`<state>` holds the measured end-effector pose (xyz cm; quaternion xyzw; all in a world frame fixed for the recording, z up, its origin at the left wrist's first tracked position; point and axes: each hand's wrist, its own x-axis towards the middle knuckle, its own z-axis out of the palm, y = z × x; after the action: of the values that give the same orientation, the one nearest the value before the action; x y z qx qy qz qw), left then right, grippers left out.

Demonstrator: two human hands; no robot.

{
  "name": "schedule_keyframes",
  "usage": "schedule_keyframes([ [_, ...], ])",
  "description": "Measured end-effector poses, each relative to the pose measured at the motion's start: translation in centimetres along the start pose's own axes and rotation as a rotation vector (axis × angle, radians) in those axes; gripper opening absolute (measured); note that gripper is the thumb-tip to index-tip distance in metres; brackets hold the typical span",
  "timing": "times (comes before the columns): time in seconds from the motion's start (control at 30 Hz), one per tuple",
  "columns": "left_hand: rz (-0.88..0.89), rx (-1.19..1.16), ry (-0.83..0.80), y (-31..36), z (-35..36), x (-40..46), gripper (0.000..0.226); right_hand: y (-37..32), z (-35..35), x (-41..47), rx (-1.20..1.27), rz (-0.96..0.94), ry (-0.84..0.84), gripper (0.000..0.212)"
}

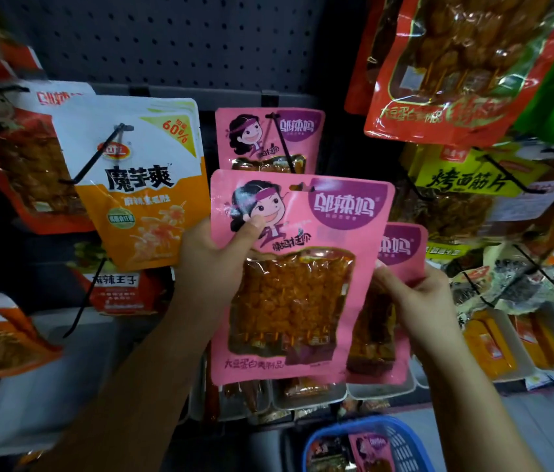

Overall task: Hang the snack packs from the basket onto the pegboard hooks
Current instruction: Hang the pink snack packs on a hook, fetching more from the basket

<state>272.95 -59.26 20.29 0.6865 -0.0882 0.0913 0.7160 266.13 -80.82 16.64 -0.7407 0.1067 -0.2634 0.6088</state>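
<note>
My left hand [216,258] grips a pink snack pack [297,281] by its left edge, thumb on the printed cartoon face, holding it upright in front of the pegboard [166,39]. Behind it, a second pink snack pack [401,253] is pinched near its upper edge by my right hand [418,301]. A third pink pack [268,141] hangs on a black hook [280,141] just above the held one. The blue basket [401,441] sits low at the bottom, with another pink pack [370,449] and dark packs inside.
An orange and white pack [139,185] hangs on a hook to the left, red packs further left. Red, green and yellow packs crowd the hooks at right. White trays [496,349] of small snacks line the shelf below.
</note>
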Motion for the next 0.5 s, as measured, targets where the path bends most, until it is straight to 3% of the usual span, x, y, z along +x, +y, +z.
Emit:
schedule_keyframes([
  [0.27, -0.021, -0.006, 0.038, -0.5, 0.4, 0.2, 0.006, 0.6, -0.2, 0.0, 0.082, 0.053, 0.031, 0.01],
  [0.5, 0.104, 0.071, 0.045, -1.2, 0.6, 1.5, 0.006, 1.3, -0.9, 0.7, 0.054, 0.088, 0.056, 0.014],
])
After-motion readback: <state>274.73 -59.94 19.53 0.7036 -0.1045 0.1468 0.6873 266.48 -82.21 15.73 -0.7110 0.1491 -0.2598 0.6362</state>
